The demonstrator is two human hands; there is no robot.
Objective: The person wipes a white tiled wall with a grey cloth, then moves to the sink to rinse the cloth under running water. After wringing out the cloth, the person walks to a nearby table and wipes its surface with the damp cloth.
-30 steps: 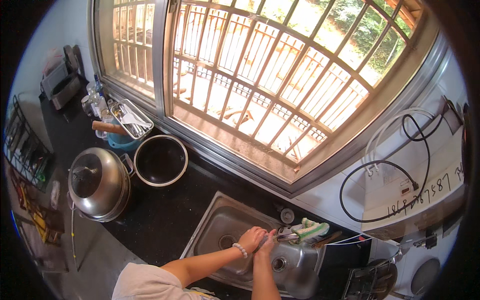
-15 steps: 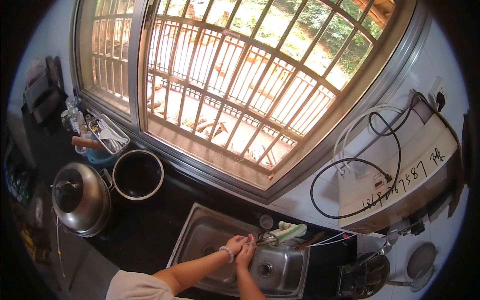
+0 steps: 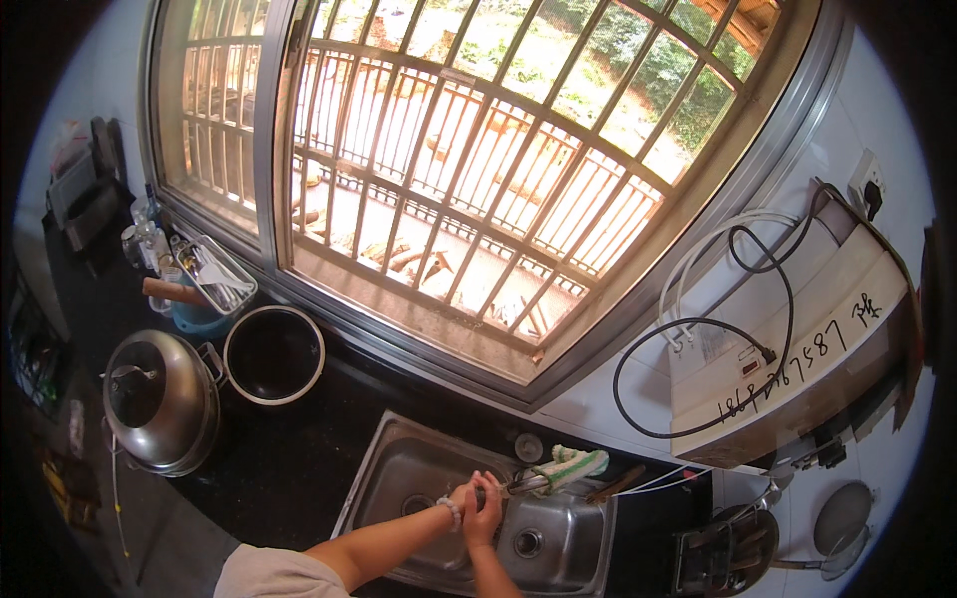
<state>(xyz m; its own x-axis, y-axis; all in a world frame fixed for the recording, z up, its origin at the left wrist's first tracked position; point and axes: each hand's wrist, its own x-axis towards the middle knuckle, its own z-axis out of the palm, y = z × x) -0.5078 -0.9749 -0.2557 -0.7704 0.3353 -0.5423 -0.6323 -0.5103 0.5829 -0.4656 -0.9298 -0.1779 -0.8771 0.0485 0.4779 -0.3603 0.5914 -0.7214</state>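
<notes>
Both hands, left hand (image 3: 462, 495) and right hand (image 3: 485, 516), press together over the steel sink (image 3: 399, 468) beneath the tap (image 3: 523, 485), fingers curled around each other, holding nothing.

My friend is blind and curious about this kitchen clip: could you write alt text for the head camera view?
A person's left hand and right hand meet under the faucet over a steel sink. On the dark counter to the left stand a lidded steel pot and an open pot, below a large barred window.

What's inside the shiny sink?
Inside the steel sink both hands, left and right, meet under the tap. A drain shows; anything beneath the hands is hidden.
</notes>
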